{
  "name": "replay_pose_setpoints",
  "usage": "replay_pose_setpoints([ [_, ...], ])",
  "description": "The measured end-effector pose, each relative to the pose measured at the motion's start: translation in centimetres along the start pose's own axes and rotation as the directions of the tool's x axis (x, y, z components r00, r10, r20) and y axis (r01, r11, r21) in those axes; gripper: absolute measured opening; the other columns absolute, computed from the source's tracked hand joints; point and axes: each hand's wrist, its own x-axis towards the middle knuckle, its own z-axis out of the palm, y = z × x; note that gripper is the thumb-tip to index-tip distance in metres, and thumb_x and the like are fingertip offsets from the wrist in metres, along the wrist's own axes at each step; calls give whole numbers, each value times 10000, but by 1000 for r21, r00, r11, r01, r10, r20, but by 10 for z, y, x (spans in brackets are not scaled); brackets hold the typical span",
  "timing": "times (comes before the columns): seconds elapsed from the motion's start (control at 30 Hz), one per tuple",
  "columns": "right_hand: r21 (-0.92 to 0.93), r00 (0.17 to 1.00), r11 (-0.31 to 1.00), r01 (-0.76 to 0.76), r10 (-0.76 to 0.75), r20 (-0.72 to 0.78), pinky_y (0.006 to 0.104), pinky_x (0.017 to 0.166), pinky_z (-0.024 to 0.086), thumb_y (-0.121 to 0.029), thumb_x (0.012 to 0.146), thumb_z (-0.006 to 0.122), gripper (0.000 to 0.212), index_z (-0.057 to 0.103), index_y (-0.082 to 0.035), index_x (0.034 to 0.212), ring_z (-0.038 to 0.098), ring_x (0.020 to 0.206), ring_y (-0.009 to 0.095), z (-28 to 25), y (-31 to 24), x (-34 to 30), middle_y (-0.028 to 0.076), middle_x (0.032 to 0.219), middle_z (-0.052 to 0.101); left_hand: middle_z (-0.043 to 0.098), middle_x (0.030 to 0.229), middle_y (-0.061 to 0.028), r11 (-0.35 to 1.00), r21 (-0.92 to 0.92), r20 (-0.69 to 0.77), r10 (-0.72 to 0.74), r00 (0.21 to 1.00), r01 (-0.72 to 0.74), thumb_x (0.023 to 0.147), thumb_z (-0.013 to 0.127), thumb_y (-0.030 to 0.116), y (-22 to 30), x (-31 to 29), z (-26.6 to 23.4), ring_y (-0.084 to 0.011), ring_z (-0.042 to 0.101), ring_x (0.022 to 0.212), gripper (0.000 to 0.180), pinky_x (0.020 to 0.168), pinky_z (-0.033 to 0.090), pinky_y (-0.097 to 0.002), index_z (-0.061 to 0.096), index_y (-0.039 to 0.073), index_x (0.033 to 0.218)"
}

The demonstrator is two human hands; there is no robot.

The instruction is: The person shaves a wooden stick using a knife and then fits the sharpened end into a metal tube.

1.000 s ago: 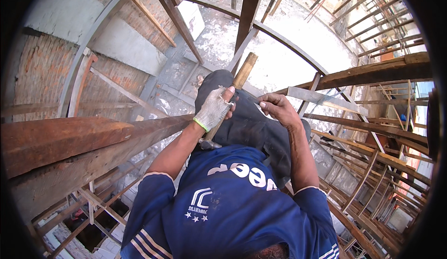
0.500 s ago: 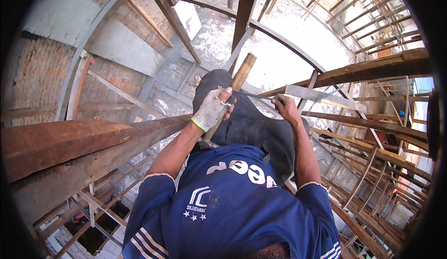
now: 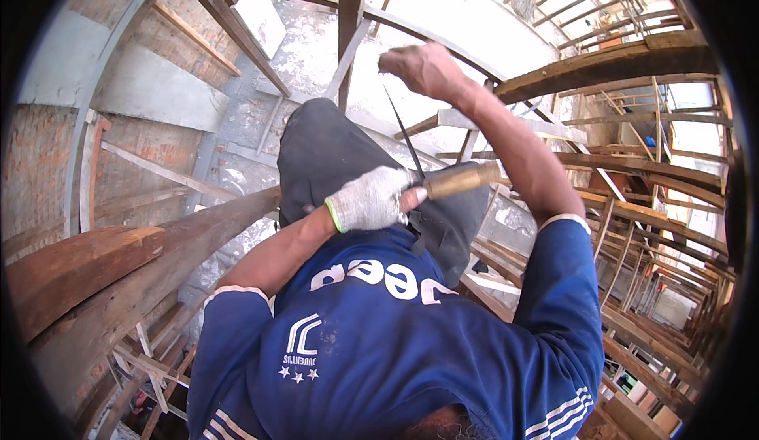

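Observation:
My left hand (image 3: 370,200), in a whitish knit glove with a green cuff edge, is wrapped round the wooden handle of a hammer (image 3: 466,179) above my lap. The bare end of the handle points right; the hammer's head is hidden. A thin dark strip (image 3: 402,126) runs taut from the handle beside my left thumb up to my bare right hand (image 3: 427,72). That hand is closed on the strip's far end, raised ahead of my knees.
A thick timber beam (image 3: 95,313) lies close on my left. Beyond my knees stand upright and slanting posts (image 3: 352,29). Roof-like wooden framing (image 3: 609,56) fills the right side. Well below is a pale, stained floor (image 3: 304,52); a brick wall (image 3: 47,163) stands at left.
My right hand has swung up and forward, drawing the strip out longer. My left hand has turned the hammer handle from pointing away to pointing right. The whole view has shifted somewhat.

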Motion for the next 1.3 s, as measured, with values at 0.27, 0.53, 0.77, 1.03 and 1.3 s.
replay_pose_setpoints([
  [0.27, -369, 894, 823, 431, -444, 55, 322, 750, 603, -217, 962, 616, 121, 614, -98, 983, 648, 815, 155, -74, -89, 11, 19, 836, 559, 691, 877, -216, 983, -91, -160, -172, 972, 159, 1044, 544, 402, -35, 26, 5, -365, 668, 852, 449, 757, 525, -434, 675, -25, 1097],
  [0.53, -181, 978, 962, 205, -209, -4, 349, 666, 559, -163, 949, 641, 89, 635, -82, 912, 640, 741, 214, -82, -101, -72, 51, 793, 590, 560, 713, -22, 821, -538, -331, -415, 848, 191, 1054, 566, 316, -45, 9, -18, -102, 558, 586, 368, 531, 471, -319, 664, 30, 1263],
  [0.77, 290, 978, 936, -198, 168, 125, 446, 655, 529, -128, 921, 675, 125, 612, -20, 917, 682, 795, 316, -16, -103, -115, 129, 820, 633, 699, 855, -224, 986, 124, -553, -28, 833, 116, 1021, 573, 289, -20, -3, -2, -320, 715, 766, 458, 713, 560, -428, 591, -6, 1371],
  [1.03, 868, 764, 34, -495, 493, 416, 357, 837, 545, -408, 1013, 649, 479, 690, 52, 1137, 700, 890, 208, 7, -112, -111, 138, 951, 726, 713, 918, -275, 935, 305, -609, 47, 792, 179, 984, 611, 296, -13, 0, 5, -432, 710, 859, 490, 757, 561, -504, 585, 14, 1384],
  [1.3, 778, 633, -37, -627, 557, 537, 279, 666, 547, -439, 1032, 641, 469, 752, 17, 1026, 655, 714, 129, 9, -113, -94, 90, 830, 714, 716, 918, -246, 921, 311, -577, -13, 817, 235, 985, 611, 296, -17, 5, 6, -414, 711, 873, 496, 758, 559, -508, 561, 33, 1402],
])
